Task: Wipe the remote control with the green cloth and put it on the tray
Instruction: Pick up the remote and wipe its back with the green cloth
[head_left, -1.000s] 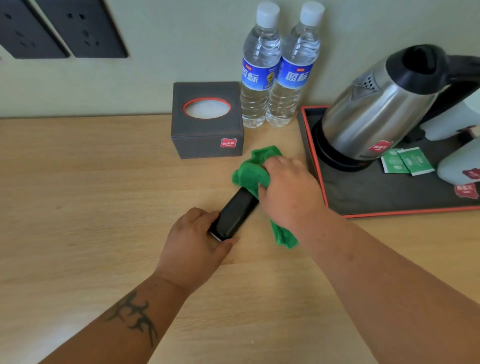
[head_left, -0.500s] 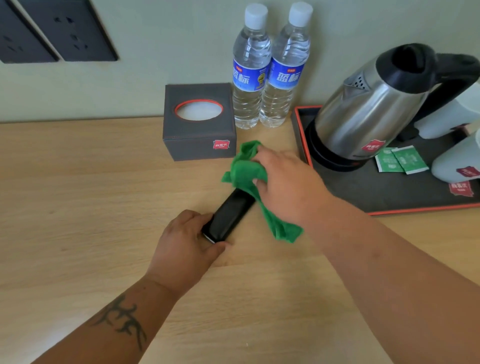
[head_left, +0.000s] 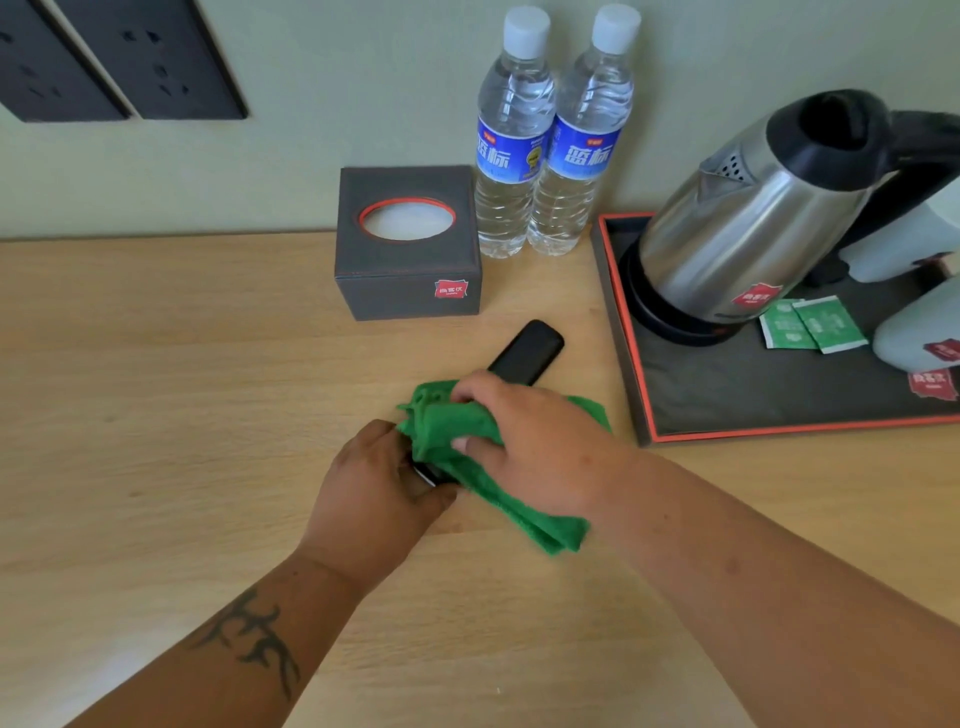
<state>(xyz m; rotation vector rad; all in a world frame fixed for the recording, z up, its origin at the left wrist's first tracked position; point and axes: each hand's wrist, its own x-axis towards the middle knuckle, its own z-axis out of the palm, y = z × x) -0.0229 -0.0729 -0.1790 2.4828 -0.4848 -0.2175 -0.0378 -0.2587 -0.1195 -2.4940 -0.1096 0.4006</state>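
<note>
A black remote control (head_left: 527, 352) lies diagonally on the wooden desk, its far end bare and its near half covered. My right hand (head_left: 524, 441) presses the bunched green cloth (head_left: 457, 431) onto the remote's near half. My left hand (head_left: 379, 499) grips the remote's near end, which is mostly hidden under cloth and fingers. The dark tray (head_left: 753, 395) with an orange rim sits to the right, a short gap from the cloth.
On the tray stand a steel kettle (head_left: 748, 228), two green sachets (head_left: 810, 325) and white cups (head_left: 919, 332). A dark tissue box (head_left: 408, 244) and two water bottles (head_left: 550, 140) stand at the back by the wall.
My right hand has slid the green cloth down the remote from its far end toward my left hand, uncovering the far end. My left hand keeps its grip.
</note>
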